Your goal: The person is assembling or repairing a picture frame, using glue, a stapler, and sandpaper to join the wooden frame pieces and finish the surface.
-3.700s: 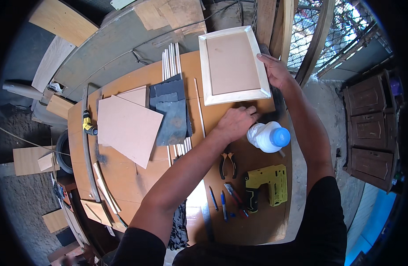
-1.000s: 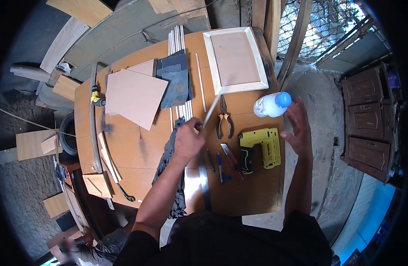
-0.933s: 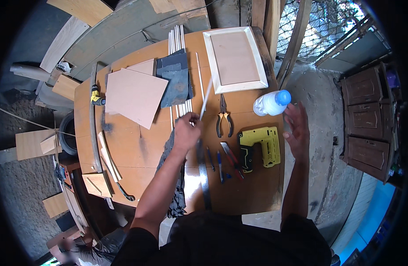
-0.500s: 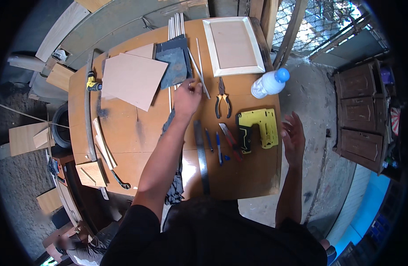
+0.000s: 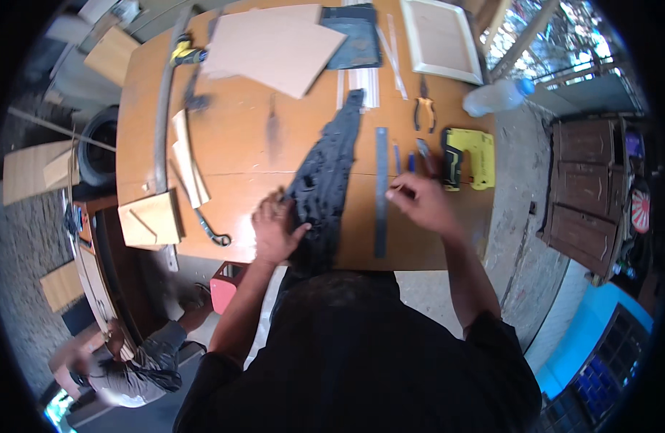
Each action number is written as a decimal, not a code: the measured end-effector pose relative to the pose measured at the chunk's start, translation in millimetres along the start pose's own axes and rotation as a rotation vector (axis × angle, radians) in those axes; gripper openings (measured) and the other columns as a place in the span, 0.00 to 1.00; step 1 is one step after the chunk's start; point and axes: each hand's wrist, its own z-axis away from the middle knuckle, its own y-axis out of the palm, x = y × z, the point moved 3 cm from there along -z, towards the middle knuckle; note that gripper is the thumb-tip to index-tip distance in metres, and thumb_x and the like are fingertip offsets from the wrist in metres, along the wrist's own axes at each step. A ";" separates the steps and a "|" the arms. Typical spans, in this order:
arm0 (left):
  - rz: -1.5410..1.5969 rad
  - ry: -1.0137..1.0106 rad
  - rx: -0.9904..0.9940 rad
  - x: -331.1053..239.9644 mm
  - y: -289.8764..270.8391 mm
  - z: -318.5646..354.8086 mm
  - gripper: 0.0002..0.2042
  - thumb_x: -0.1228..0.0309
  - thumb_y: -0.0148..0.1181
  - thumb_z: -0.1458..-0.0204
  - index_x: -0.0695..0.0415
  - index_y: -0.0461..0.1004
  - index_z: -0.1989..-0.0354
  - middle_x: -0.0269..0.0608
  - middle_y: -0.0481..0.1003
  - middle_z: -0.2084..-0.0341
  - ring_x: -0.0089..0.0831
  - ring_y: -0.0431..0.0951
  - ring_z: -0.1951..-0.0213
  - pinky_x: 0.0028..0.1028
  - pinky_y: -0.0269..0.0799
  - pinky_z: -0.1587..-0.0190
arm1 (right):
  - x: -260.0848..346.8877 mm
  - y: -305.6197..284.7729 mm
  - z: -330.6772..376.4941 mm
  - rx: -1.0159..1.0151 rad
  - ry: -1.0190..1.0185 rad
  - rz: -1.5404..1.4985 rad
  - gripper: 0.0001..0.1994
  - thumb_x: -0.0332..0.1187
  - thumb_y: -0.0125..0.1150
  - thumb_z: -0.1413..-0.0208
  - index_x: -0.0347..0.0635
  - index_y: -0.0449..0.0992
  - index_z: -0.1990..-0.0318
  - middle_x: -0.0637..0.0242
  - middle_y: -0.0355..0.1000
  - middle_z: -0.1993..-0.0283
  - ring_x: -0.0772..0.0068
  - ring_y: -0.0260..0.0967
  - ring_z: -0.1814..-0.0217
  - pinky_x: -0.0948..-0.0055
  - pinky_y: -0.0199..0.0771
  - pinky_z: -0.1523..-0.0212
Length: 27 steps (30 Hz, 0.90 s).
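Note:
My left hand (image 5: 275, 227) rests with fingers spread at the near edge of the table, its thumb against a crumpled strip of black cloth (image 5: 327, 173) that runs away from me across the top. My right hand (image 5: 425, 203) hovers just right of a dark metal ruler (image 5: 381, 191), thumb and fingertips pinched together; anything between them is too small to make out. Beyond that hand lie a pencil (image 5: 397, 157), a blue pen (image 5: 412, 162) and a utility knife (image 5: 426, 155), partly hidden. A yellow-and-black staple gun (image 5: 480, 157) sits to their right.
Pliers (image 5: 424, 112), a plastic bottle (image 5: 495, 99) and a wooden frame (image 5: 442, 40) occupy the far right. Brown boards (image 5: 275, 40), dark sheets (image 5: 355, 43) and thin sticks (image 5: 363, 88) lie farther back. A yellow drill (image 5: 184, 52) is at left; another person (image 5: 141, 364) sits lower left.
My left hand has drawn back from the dark sheets to the cloth near me. My right hand has come in from beyond the staple gun to beside the ruler. The view has shifted.

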 end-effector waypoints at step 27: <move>1.318 -0.004 0.125 109.8 -90.6 56.6 0.25 0.77 0.56 0.49 0.61 0.64 0.39 0.53 0.76 0.50 0.43 0.77 0.46 0.39 0.71 0.41 | 221.5 269.6 35.2 0.096 -0.477 0.036 0.18 0.22 0.52 0.43 0.35 0.73 0.44 0.61 0.75 0.52 0.71 0.72 0.49 0.72 0.74 0.50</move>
